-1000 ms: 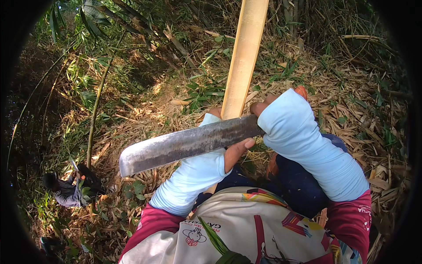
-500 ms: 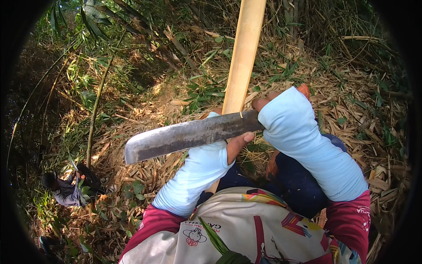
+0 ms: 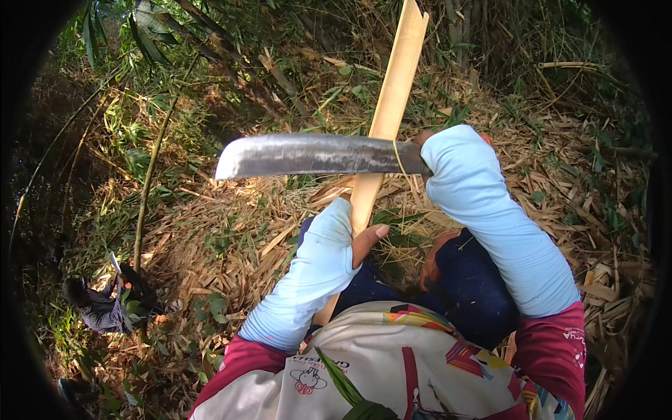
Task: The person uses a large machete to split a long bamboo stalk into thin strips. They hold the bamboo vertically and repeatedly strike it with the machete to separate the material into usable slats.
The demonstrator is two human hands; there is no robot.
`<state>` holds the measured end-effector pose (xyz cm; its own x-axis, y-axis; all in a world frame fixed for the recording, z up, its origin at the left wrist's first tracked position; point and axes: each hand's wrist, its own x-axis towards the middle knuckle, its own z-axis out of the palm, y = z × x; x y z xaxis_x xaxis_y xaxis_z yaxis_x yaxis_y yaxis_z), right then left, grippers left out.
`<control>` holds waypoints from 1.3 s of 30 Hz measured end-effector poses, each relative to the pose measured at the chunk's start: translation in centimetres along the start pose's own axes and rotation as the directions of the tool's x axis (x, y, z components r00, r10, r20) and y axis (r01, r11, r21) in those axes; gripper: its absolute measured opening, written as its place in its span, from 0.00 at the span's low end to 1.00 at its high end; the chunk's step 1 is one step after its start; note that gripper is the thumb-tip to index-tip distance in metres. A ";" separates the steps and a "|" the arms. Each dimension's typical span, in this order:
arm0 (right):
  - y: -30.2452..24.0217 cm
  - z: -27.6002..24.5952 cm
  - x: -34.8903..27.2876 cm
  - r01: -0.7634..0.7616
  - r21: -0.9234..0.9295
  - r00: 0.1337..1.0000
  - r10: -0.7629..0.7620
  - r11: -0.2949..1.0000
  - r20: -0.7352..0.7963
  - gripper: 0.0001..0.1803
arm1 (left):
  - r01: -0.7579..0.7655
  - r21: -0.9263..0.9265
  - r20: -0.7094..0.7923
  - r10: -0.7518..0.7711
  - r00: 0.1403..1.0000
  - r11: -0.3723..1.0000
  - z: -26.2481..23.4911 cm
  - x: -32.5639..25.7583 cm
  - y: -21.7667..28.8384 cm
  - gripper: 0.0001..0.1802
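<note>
A long, pale split bamboo strip (image 3: 393, 91) slants from my body away from me, its far end notched. My left hand (image 3: 364, 241), covered to the thumb by a light blue sleeve, is closed round its nearer part. The thumb lies along the strip's right side. My right hand (image 3: 451, 148), mostly hidden by its sleeve, grips a machete (image 3: 301, 155); the handle is out of sight inside the fist. The broad, dark blade lies across the strip, pointing left. A thin curled shaving (image 3: 400, 157) hangs over the blade near the right fist.
Dry bamboo leaves (image 3: 196, 224) and husks cover the ground. A thin upright bamboo stem (image 3: 150, 168) rises at left. Dense bamboo clumps (image 3: 462, 35) stand at the back. Another person (image 3: 112, 301) crouches at lower left, holding a pale blade-like thing (image 3: 114, 262).
The machete has moved away from me along the strip and turned more level. The shaving over it is longer. The strip has shifted toward me, bringing its far end into view.
</note>
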<state>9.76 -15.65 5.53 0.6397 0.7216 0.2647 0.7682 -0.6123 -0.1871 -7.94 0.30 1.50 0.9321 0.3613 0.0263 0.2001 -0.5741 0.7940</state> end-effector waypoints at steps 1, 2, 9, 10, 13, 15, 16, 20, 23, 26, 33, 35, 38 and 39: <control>-0.3 -1.4 1.1 -0.153 -0.025 0.965 0.155 0.988 0.211 0.16 | 0.035 0.025 0.017 -0.036 0.999 0.999 0.1 -0.3 -0.6 0.19; -0.3 -1.4 1.2 -0.152 -0.034 0.970 0.156 0.988 0.185 0.15 | 0.062 0.012 0.034 -0.063 0.997 0.998 0.0 -0.3 -0.9 0.19; 0.2 -1.4 1.7 -0.124 -0.002 0.977 0.122 0.992 0.172 0.13 | 0.074 -0.138 0.112 -0.058 0.992 0.988 -1.1 -1.0 -1.9 0.23; 0.8 -1.0 1.8 -0.117 0.004 0.981 0.115 0.993 0.155 0.13 | 0.053 -0.166 0.117 -0.033 0.993 0.985 -1.3 -1.1 -2.0 0.24; 1.4 -1.3 2.8 -0.152 -0.005 0.957 0.148 0.988 0.248 0.16 | 0.036 -0.262 0.128 -0.003 0.992 0.964 -1.3 -1.5 -2.7 0.26; 0.9 -1.7 3.2 -0.192 -0.045 0.926 0.196 0.980 0.323 0.16 | 0.037 -0.283 0.131 0.000 0.991 0.958 -1.5 -1.7 -2.9 0.26; 0.5 -1.8 3.3 -0.215 -0.079 0.912 0.229 0.973 0.340 0.16 | 0.039 -0.291 0.134 0.000 0.991 0.956 -1.5 -1.8 -2.9 0.26; 0.3 -1.8 3.9 -0.268 -0.138 0.841 0.302 0.953 0.450 0.18 | 0.048 -0.300 0.146 -0.004 0.989 0.953 -2.0 -2.1 -3.0 0.26; 0.0 -1.6 3.3 -0.208 -0.171 0.897 0.257 0.963 0.360 0.18 | 0.062 -0.299 0.150 -0.017 0.988 0.952 -2.2 -2.4 -3.0 0.25; 0.9 -1.1 5.1 -0.258 -0.171 0.830 0.309 0.951 0.464 0.14 | 0.087 -0.294 0.154 -0.042 0.987 0.952 -2.5 -3.2 -3.4 0.25; 6.6 1.6 6.0 -0.277 -0.054 0.901 0.279 0.959 0.332 0.14 | 0.122 -0.253 0.188 -0.075 0.979 0.960 -3.0 -3.7 -3.7 0.22; 5.7 1.4 5.5 -0.253 -0.083 0.926 0.266 0.964 0.268 0.15 | 0.160 -0.234 0.198 -0.114 0.974 0.959 -3.3 -3.9 -3.6 0.22; 5.8 1.7 7.0 -0.296 -0.106 0.874 0.314 0.949 0.370 0.16 | 0.221 -0.196 0.223 -0.176 0.959 0.955 -3.7 -4.1 -3.3 0.22; 6.1 1.8 7.7 -0.323 -0.113 0.834 0.339 0.940 0.435 0.16 | 0.243 -0.177 0.231 -0.200 0.952 0.954 -4.0 -4.1 -3.2 0.21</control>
<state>19.44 -13.28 4.70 0.8059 0.5347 -0.2541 0.5121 -0.8450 -0.1541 -13.63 3.53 1.30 0.9172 0.2893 -0.2739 0.3641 -0.3291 0.8713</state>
